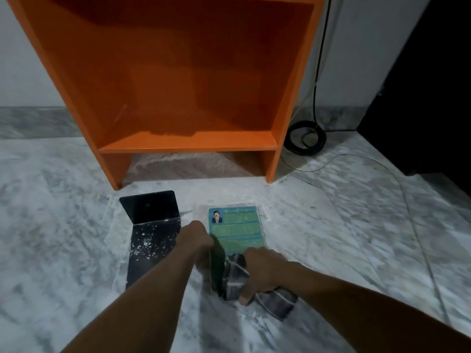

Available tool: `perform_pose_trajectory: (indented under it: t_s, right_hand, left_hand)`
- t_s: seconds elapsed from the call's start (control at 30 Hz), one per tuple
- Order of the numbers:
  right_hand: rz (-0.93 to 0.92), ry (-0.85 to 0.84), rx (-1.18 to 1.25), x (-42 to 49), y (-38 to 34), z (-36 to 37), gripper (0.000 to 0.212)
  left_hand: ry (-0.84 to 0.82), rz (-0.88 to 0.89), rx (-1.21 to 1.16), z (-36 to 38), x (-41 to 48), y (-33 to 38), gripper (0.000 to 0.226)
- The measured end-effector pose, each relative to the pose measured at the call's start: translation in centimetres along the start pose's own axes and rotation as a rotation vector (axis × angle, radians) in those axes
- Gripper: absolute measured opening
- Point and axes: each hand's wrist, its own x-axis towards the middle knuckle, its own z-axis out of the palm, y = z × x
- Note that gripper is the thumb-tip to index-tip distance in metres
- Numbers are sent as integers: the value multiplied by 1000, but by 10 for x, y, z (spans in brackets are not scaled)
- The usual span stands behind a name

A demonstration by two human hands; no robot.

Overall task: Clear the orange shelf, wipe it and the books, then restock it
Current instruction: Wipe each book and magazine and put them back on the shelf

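The orange shelf [188, 141] stands against the wall with nothing on its board. On the marble floor in front lies a teal book [235, 226], back cover up. My left hand [195, 238] grips a dark green book [217, 268] and holds it on edge beside the teal one. My right hand [262, 272] clutches a grey checked cloth [235, 276] and presses it against that green book's face.
A black metal bookend [153, 225], speckled with white dust, sits on the floor to the left of the books. A coiled black cable [305, 137] and a thin wire [382, 169] lie right of the shelf. Dark furniture [420, 98] fills the far right.
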Motion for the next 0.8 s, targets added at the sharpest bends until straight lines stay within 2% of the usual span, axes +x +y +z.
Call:
perform_pose_trajectory:
  t_s: [0.07,0.13,0.2,0.27,0.4,0.5,0.67,0.8]
  right_hand:
    - [-14,10,150,1,11,-7,41]
    - [38,93,354,6,23,-21,32]
    - [113,232,501,12,33,-32,36]
    - [206,340,563,19,35,-34,52]
    - [310,433,586,23,22,-16,62]
    - [371,460,645,26,18,-8,66]
    - [423,434,833,29,23,-6,58]
    - [403,422,901,23,24,-7,55]
  left_hand:
    - [-34,-30,-50,6,5,-4,26]
    - [-81,-42,-100,15,10,-5,26]
    - [-103,-48,-128,22,13,-5,33]
    - [-87,-57,-145,26,15,-4,32]
    - [-53,-52,-110,25,16,-2,41]
    - [-81,-59,-108,20,17,-1,39]
    - [-274,-48,-269,5,17,-1,11]
    - [-111,24,-158,4,7,6,16]
